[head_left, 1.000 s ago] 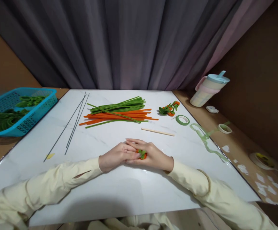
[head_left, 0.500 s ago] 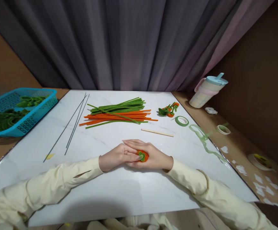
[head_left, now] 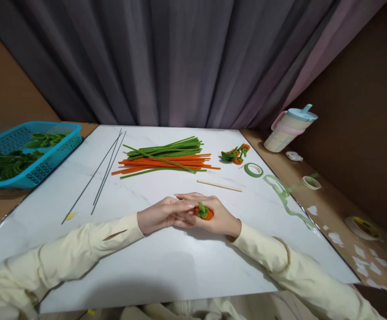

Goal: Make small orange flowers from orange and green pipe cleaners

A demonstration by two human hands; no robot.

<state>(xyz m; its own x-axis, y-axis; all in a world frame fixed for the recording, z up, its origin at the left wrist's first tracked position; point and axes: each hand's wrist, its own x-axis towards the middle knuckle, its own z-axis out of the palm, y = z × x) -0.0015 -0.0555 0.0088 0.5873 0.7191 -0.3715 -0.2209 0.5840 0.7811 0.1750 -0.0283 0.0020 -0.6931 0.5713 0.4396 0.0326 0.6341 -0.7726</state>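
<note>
Both of my hands meet near the middle of the white marble board [head_left: 167,262]. My right hand [head_left: 218,218] holds a small orange pipe-cleaner piece with a green top [head_left: 203,212]. My left hand [head_left: 160,215] lies against it, fingertips touching the right hand's fingers and the piece. Just beyond the hands lies a thin wooden stick [head_left: 219,185]. Farther back is a pile of green and orange pipe cleaners [head_left: 167,159].
Thin dark wires [head_left: 103,173] lie at the left of the board. A blue basket [head_left: 51,155] with green pieces sits far left. Finished orange-green pieces [head_left: 235,154], green tape roll [head_left: 254,169], loose tape strip [head_left: 285,195] and a lidded cup [head_left: 288,129] are at right.
The orange piece has turned and shifted slightly right in my right hand; its green top now points up. My hands stay together at the same spot.
</note>
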